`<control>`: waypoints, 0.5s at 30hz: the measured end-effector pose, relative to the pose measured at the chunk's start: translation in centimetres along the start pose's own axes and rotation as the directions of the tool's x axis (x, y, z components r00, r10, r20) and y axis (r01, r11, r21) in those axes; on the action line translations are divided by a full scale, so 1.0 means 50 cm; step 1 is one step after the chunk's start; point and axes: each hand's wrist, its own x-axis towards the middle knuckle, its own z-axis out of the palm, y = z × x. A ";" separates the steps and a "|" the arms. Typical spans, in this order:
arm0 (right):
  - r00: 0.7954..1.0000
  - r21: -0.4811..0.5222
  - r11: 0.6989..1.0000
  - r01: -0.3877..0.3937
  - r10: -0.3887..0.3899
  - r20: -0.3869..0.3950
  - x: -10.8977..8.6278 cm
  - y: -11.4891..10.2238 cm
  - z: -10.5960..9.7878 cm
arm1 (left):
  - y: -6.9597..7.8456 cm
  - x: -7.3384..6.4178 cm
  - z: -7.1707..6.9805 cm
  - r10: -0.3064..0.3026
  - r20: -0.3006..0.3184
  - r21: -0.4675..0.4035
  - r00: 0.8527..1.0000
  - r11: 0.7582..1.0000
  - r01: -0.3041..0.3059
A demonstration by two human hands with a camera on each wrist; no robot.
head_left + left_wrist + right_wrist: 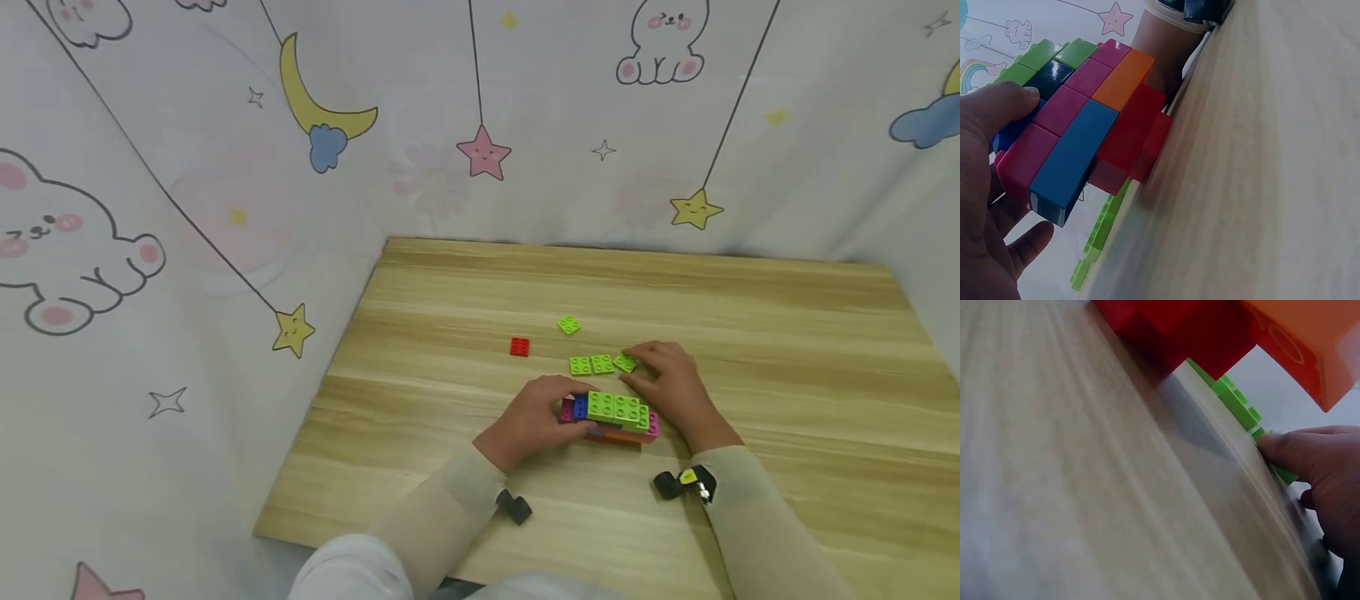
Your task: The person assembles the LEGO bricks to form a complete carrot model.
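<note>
A stacked structure of toy building bricks point(615, 408) stands on the table, light green on top with blue, magenta, orange and red below. My left hand point(536, 417) grips its left end, thumb on the near side and fingers behind. In the left wrist view, the thumb presses a blue brick on the structure point(1079, 112). Behind the structure, my right hand point(671, 387) pinches a small light green brick point(625, 362) between thumb and fingers. That brick sits at the right end of a row beside two more green bricks point(591, 365).
Farther back lie a loose green brick point(569, 325) and a red brick point(520, 347). All of it rests on a wood-grain table point(420, 333), bordered by a white patterned curtain point(555, 192) behind and to the left.
</note>
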 end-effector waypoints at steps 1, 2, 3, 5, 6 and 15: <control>1.000 -0.013 1.000 0.003 -0.003 0.005 0.001 0.001 0.002 | -0.001 -0.001 0.000 -0.001 -0.002 -0.006 1.000 1.000 0.001; 1.000 -0.024 1.000 0.006 -0.006 0.007 0.002 0.001 0.002 | -0.001 -0.001 -0.001 -0.003 -0.005 -0.008 1.000 1.000 0.003; 1.000 -0.019 1.000 0.001 -0.001 0.010 0.001 -0.001 0.001 | -0.001 -0.002 -0.002 -0.006 -0.010 -0.011 1.000 1.000 0.006; 1.000 0.014 1.000 -0.021 0.021 0.004 -0.004 -0.009 -0.004 | -0.001 -0.003 -0.004 -0.016 -0.019 -0.017 1.000 1.000 0.016; 0.999 0.042 0.998 -0.036 0.037 -0.004 -0.008 -0.015 -0.010 | 0.000 -0.004 -0.005 -0.023 -0.023 -0.022 0.999 1.000 0.022; 0.967 0.351 0.913 0.208 -0.139 -0.213 -0.080 -0.101 -0.094 | -0.005 -0.002 -0.008 -0.016 -0.020 -0.052 1.000 0.999 0.015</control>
